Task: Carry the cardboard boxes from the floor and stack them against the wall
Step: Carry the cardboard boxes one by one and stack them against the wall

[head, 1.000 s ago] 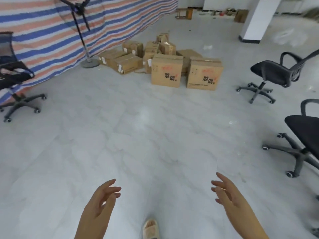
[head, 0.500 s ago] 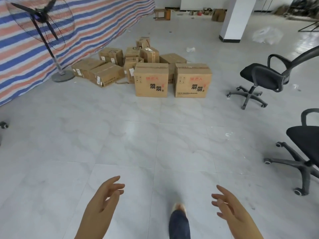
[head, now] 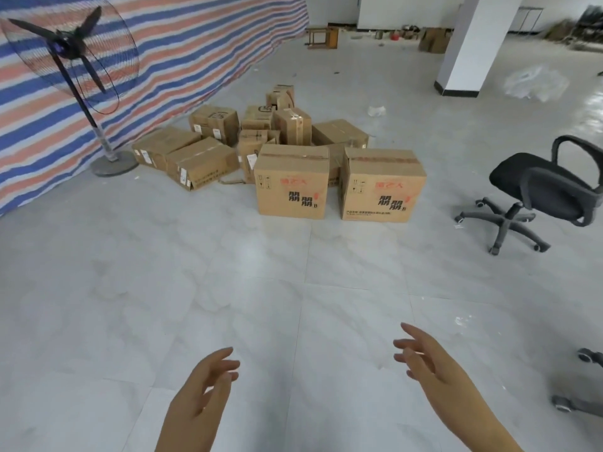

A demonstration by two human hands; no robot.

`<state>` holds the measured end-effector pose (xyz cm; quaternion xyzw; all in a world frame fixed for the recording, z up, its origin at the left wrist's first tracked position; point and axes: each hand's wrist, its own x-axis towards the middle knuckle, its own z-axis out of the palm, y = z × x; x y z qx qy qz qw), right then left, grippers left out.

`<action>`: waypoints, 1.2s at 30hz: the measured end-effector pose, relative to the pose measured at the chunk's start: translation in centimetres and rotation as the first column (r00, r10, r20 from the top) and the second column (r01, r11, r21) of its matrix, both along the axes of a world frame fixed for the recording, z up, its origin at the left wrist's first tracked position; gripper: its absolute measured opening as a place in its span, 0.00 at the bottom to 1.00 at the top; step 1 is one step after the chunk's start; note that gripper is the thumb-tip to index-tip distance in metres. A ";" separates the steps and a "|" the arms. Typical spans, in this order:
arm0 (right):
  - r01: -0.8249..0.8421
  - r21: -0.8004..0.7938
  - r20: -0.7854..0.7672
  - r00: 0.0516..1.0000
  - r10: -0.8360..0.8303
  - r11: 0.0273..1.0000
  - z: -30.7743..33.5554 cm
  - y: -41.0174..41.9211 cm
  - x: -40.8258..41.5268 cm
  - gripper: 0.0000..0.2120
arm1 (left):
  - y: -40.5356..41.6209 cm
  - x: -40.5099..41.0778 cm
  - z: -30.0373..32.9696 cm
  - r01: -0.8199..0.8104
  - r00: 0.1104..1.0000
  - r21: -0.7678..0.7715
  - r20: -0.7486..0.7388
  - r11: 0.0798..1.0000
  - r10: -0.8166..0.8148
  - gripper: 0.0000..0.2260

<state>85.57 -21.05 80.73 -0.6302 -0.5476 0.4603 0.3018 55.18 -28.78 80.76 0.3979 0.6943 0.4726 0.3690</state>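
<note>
Left hand (head: 202,389) low in view, fingers loosely spread, grip on nothing. Right hand (head: 424,360) same: fingers relaxed & apart, palm turned inward, nothing held. Both hover over the pale tiled floor (head: 261,272), well apart from the boxes.

Cardboard boxes sit in a loose pile on the floor ahead, near the striped tarp wall (head: 195,44). Two big upright ones in front, side by side w/ a narrow gap: front left box (head: 291,181) & front right box (head: 382,185), both w/ black & red print on the near face. Behind them a jumble of smaller boxes (head: 287,122), some tilted; two long flat boxes (head: 186,158) lie to the left, near the base of a standing fan (head: 70,57).

Black office chair (head: 541,187) right of the pile, apart from it. White pillar (head: 473,40) further back.
</note>
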 end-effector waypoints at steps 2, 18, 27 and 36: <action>0.013 -0.006 0.006 1.000 -0.013 1.000 -0.5 3.7 -0.7 0.16 | 4.0 -0.8 -0.6 0.037 0.999 -0.024 -0.001 0.999 -0.037 0.15; 0.418 -0.049 0.001 0.908 -0.418 0.907 -2.2 28.1 -1.1 0.16 | 44.7 -3.0 0.8 0.465 0.876 -0.080 -0.100 0.882 -0.471 0.14; 0.555 -0.101 -0.046 0.826 -0.561 0.826 -4.6 43.1 12.6 0.15 | 61.7 11.5 -2.0 0.479 0.877 -0.079 0.008 0.874 -0.480 0.14; 0.483 -0.021 -0.021 0.875 -0.483 0.875 -1.3 62.6 28.3 0.14 | 77.6 25.3 -0.7 0.478 0.878 -0.073 0.030 0.875 -0.477 0.14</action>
